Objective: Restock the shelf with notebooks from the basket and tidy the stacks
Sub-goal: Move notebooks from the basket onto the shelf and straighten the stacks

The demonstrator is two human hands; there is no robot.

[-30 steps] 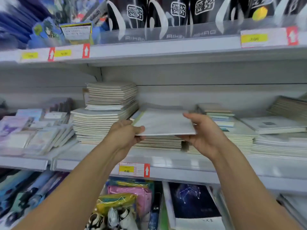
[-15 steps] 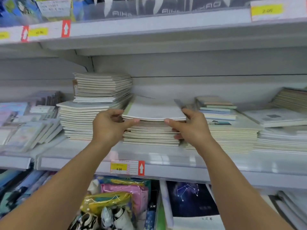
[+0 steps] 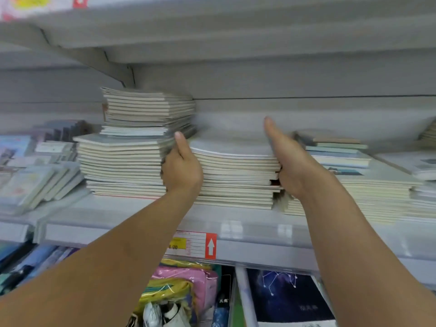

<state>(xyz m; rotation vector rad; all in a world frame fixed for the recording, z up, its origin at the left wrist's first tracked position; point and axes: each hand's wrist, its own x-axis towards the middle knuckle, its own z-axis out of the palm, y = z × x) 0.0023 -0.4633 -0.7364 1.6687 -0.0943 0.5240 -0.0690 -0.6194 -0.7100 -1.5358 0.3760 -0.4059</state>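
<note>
A middle stack of pale notebooks (image 3: 236, 180) lies on the white shelf (image 3: 247, 230), topped by a white-covered notebook (image 3: 226, 147). My left hand (image 3: 181, 166) presses flat against the stack's left side, thumb pointing up. On the stack's right side my right hand (image 3: 290, 161) presses with straight fingers reaching toward the back. Neither hand grips a notebook. The basket is out of view.
A taller notebook stack (image 3: 132, 147) stands just left, touching my left hand. A lower stack (image 3: 354, 185) sits to the right with coloured notebooks (image 3: 335, 149) on top. Slanted packs (image 3: 37, 180) lie far left. The upper shelf (image 3: 236, 31) hangs close overhead. A price tag (image 3: 193, 244) marks the shelf edge.
The white notebook I held with both hands has been laid on the middle stack and released. Both hands have moved to the stack's sides and flattened against it.
</note>
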